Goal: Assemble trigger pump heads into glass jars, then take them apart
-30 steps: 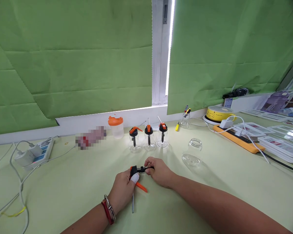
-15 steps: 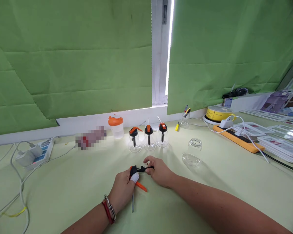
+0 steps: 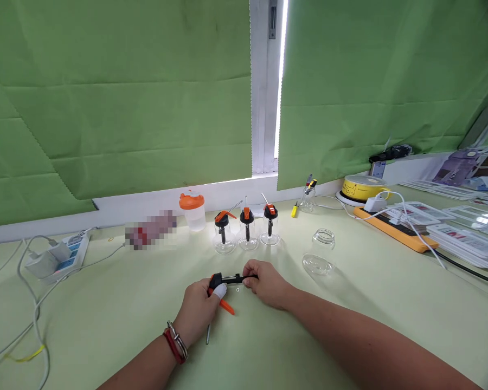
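My left hand [image 3: 199, 306], its thumb wrapped in white, is closed around a black and orange pump lid [image 3: 216, 280]. An orange lever [image 3: 226, 307] and a thin metal tube [image 3: 208, 334] stick out below that hand. From the lid a dark rod section [image 3: 231, 279] runs sideways to my right hand [image 3: 266, 284], whose fingertips pinch its black end. A small pale ring [image 3: 238, 290] lies on the table just under the rod. Beyond my hands stand three glass jars [image 3: 248, 238] with similar black and orange lids. An open, lidless glass jar [image 3: 322, 254] stands to the right.
A plastic cup with an orange lid [image 3: 192, 211] stands at the back. Screwdrivers stand in a small jar [image 3: 308, 203], with a yellow-handled one [image 3: 295, 210] beside it. Power strips lie left [image 3: 71, 257] and right [image 3: 394, 230], with cables. White cards [image 3: 472, 244] are stacked far right.
My left hand has moved slightly left with the lid, and more rod now shows between my hands. The small ring now shows on the table. My right hand has hardly moved.
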`<state>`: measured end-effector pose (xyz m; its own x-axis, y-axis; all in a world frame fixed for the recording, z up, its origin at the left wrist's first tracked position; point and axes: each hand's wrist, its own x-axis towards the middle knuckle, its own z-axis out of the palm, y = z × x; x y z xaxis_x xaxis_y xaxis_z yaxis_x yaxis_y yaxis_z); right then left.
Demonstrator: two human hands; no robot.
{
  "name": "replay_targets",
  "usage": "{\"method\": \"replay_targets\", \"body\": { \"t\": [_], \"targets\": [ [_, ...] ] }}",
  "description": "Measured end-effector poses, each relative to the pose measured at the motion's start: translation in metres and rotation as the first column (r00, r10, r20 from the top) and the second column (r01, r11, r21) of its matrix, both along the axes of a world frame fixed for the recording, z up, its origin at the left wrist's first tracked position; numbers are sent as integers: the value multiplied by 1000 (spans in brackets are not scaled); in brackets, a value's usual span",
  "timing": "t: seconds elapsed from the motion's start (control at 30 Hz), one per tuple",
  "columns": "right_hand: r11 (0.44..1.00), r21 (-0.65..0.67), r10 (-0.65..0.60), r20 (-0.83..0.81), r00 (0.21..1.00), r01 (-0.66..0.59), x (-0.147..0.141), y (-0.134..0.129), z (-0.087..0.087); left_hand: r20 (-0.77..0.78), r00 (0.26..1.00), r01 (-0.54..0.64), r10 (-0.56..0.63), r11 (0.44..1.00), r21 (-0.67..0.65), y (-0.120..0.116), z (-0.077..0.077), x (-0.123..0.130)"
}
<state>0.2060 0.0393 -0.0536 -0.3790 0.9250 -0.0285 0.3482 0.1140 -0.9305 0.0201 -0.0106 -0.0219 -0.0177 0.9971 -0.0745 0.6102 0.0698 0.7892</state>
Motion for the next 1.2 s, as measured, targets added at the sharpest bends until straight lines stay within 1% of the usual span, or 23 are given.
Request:
{"method": "replay_targets", "body": {
  "t": [0.1, 0.2, 0.3, 0.37, 0.47, 0.53, 0.63, 0.87, 0.9, 0.93, 0.97, 1.0, 1.03, 1.07, 1.1, 1.13, 1.17, 1.2],
  "targets": [
    [997, -75, 16, -28, 999, -18, 10, 1, 6, 36, 999, -39, 41, 998, -43, 4, -1, -6],
    [996, -86, -2, 26, 1000, 4, 26, 4, 16, -5, 996, -84, 84, 996, 18, 10, -2, -15],
    [1000, 15, -23, 144, 989, 21, 42, 10, 25, -56, 994, -92, 96, 994, 65, 14, -3, -23],
    [995, 92, -45, 225, 973, 24, 49, 14, 28, -121, 988, -82, 92, 993, 85, 15, -2, -27],
    [984, 174, -88, 303, 949, 35, 52, 17, 31, -254, 964, -61, 81, 994, 86, 15, 1, -28],
    [977, 213, -98, 323, 941, 29, 51, 17, 32, -330, 941, -52, 72, 996, 68, 15, 3, -27],
    [966, 255, -119, 330, 937, 33, 50, 17, 37, -411, 909, -57, 76, 997, 59, 14, 5, -25],
    [951, 299, -192, 356, 915, 83, 54, 16, 48, -457, 885, -67, 94, 995, 76, 12, 6, -26],
    [951, 297, -198, 360, 912, 89, 55, 16, 49, -478, 872, -65, 108, 992, 105, 12, 6, -25],
    [951, 293, -203, 365, 909, 95, 55, 16, 50, -506, 853, -51, 129, 985, 165, 11, 6, -25],
    [952, 287, -208, 368, 906, 102, 56, 16, 50, -537, 830, -13, 154, 967, 256, 9, 6, -24],
    [954, 280, -211, 372, 904, 108, 56, 16, 50, -568, 805, 53, 174, 931, 361, 7, 6, -22],
    [955, 273, -213, 375, 902, 112, 57, 17, 50, -599, 782, 153, 174, 877, 455, 4, 6, -19],
    [956, 269, -214, 378, 901, 114, 57, 17, 51, -633, 761, 274, 145, 812, 515, 0, 7, -16],
    [957, 268, -215, 383, 898, 114, 58, 17, 51, -673, 736, 401, 80, 749, 528, -5, 7, -12],
    [956, 270, -216, 390, 895, 114, 59, 17, 51, -716, 697, 526, -19, 693, 493, -10, 8, -8],
    [956, 273, -218, 397, 892, 112, 60, 17, 52, -754, 644, 629, -126, 648, 429, -14, 9, -4],
    [955, 278, -217, 403, 889, 107, 60, 17, 52, -779, 590, 703, -213, 609, 367, -19, 9, 0]
  ]
}}
